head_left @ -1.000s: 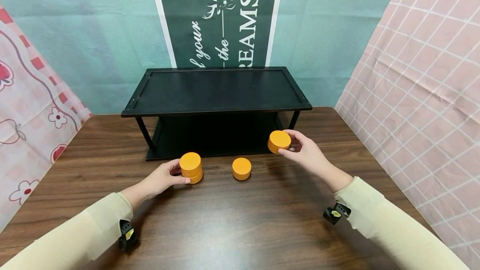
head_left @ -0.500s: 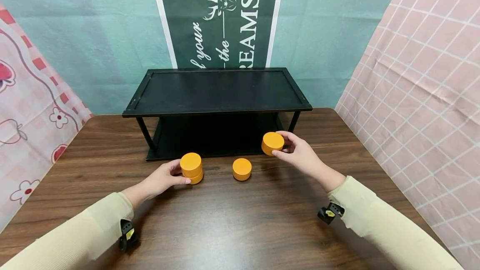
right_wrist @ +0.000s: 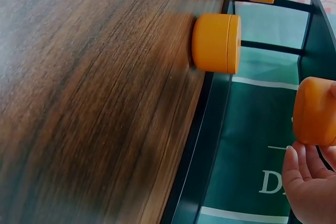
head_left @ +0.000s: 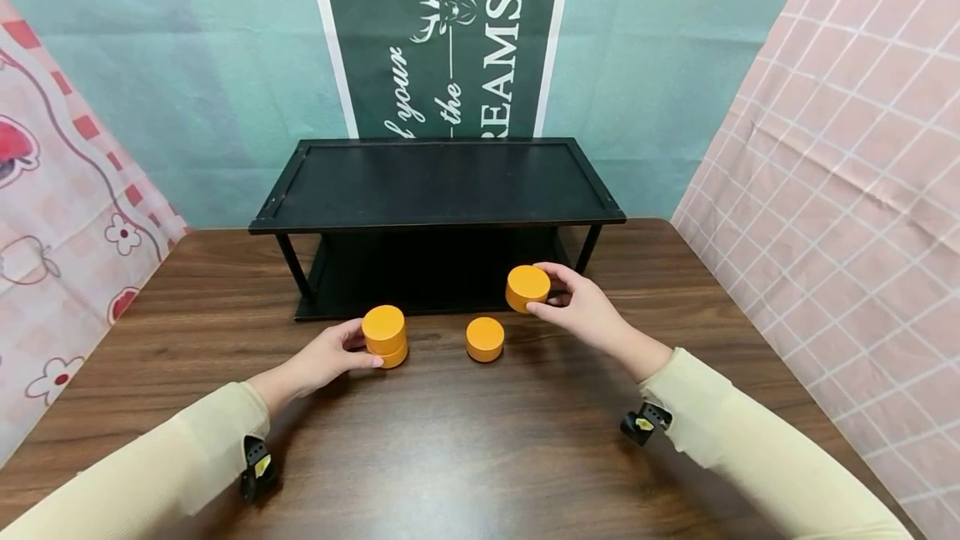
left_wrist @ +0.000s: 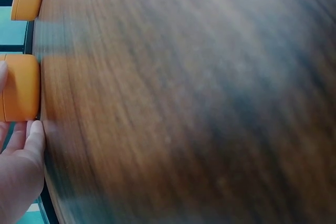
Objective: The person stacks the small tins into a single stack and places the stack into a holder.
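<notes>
Two orange round tins [head_left: 385, 335] stand stacked on the wooden table [head_left: 465, 440], and my left hand [head_left: 330, 354] grips the stack from its left side. A single orange tin [head_left: 484, 338] sits on the table between my hands. My right hand [head_left: 573, 302] holds another orange tin [head_left: 527, 287] in the air, up and to the right of the single one. In the left wrist view my left hand's fingers [left_wrist: 23, 145] touch the stack [left_wrist: 20, 94]. In the right wrist view the held tin [right_wrist: 315, 111] hangs above the table, apart from the single tin [right_wrist: 216, 43].
A black two-level shelf [head_left: 438, 190] stands at the back of the table, right behind the tins. Patterned cloths [head_left: 840, 148] hang on both sides and a dark green banner [head_left: 442, 32] hangs behind. Small cameras sit at both wrists.
My right hand has carried its orange tin to the left, nearer the single tin on the table. My left hand and the stack have stayed put.
</notes>
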